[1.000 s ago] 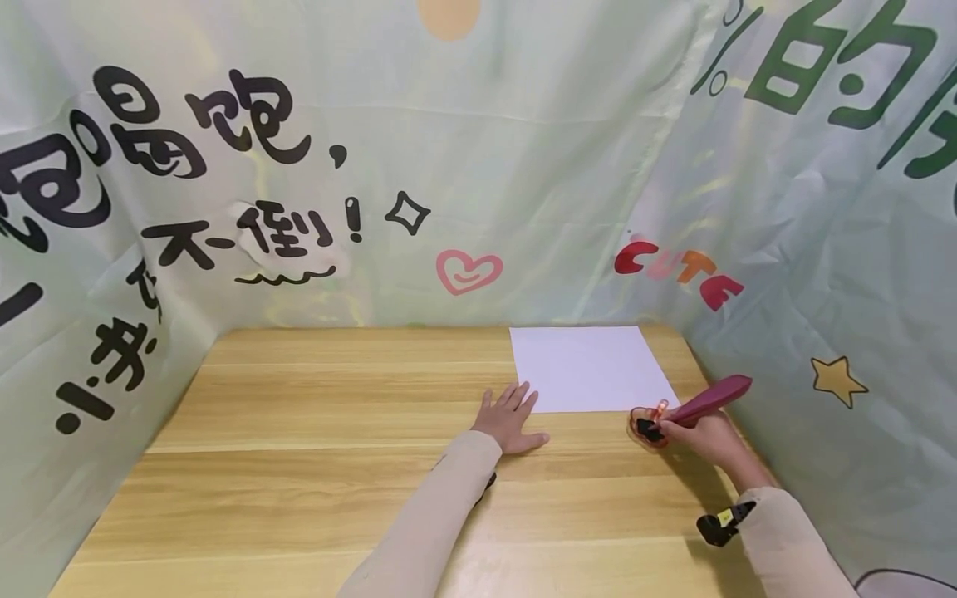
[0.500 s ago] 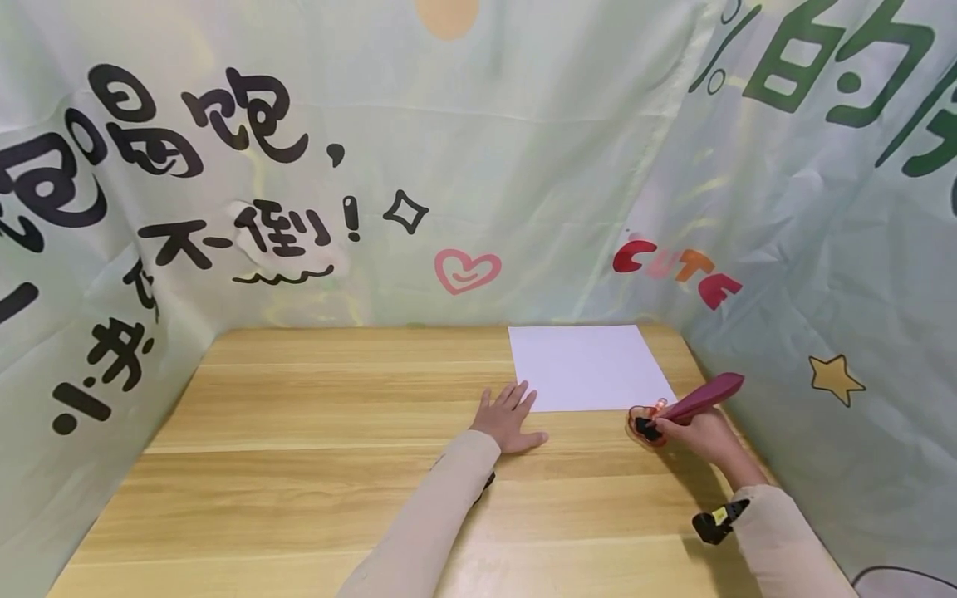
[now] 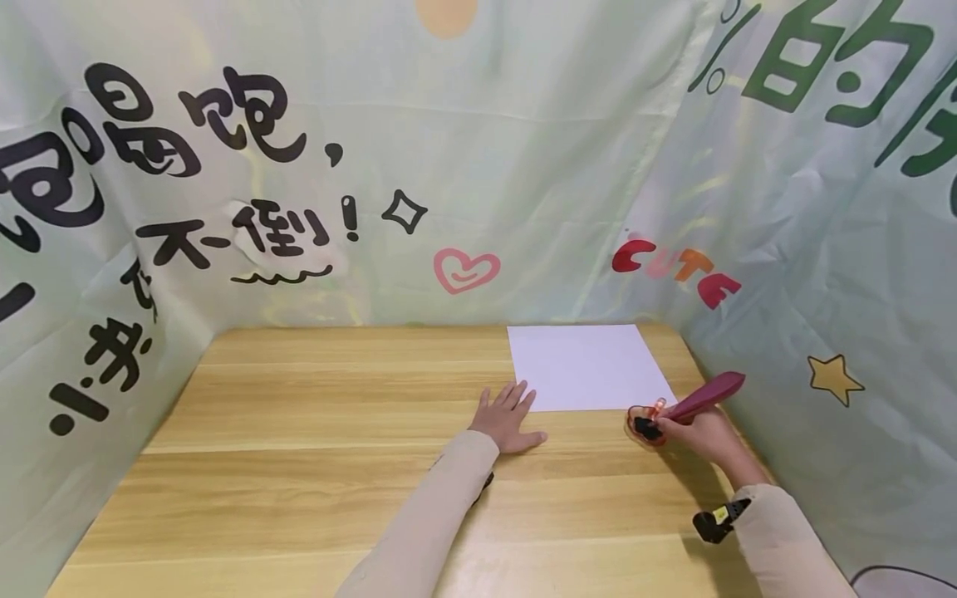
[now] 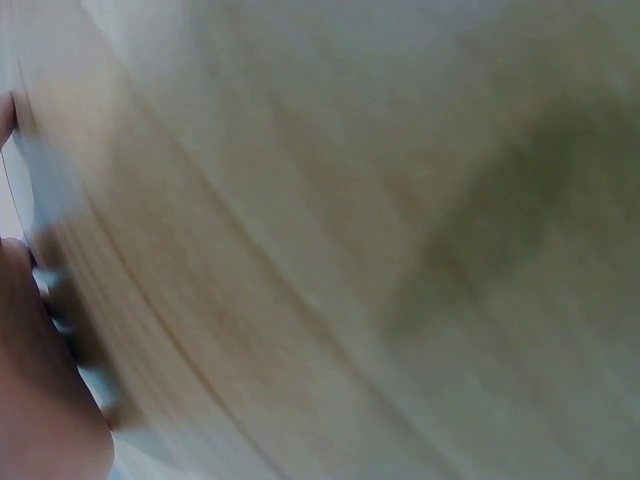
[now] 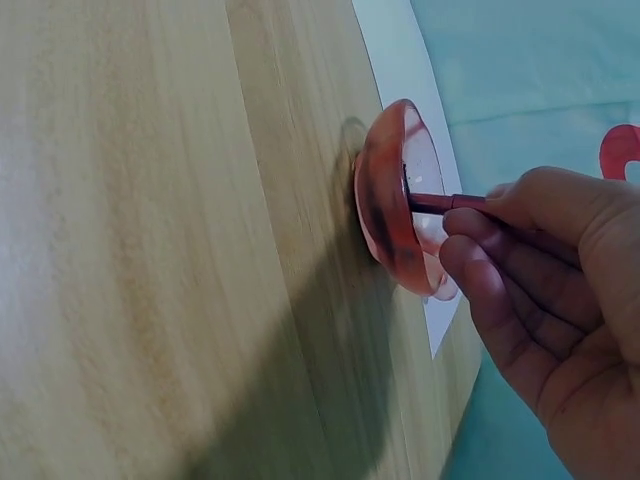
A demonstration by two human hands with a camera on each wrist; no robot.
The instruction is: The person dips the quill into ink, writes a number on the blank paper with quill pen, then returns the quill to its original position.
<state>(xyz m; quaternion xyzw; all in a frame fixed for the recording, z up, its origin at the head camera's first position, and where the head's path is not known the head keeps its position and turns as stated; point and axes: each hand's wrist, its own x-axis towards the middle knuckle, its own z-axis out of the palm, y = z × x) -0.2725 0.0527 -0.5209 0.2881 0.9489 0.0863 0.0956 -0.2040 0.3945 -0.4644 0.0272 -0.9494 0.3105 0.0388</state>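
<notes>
My right hand grips a dark red brush with its tip dipped into a small red-stained dish on the wooden table. The right wrist view shows the fingers curled round the thin handle, whose tip sits inside the shallow translucent dish. A white sheet of paper lies just beyond the dish, near the table's far right corner. My left hand rests flat on the table, fingers straight, touching the paper's near left corner. The left wrist view is blurred wood.
Pale green printed cloth walls in the table at the back and both sides, close to the right hand. A small black device is strapped at my right wrist. Bare wood stretches across the left half.
</notes>
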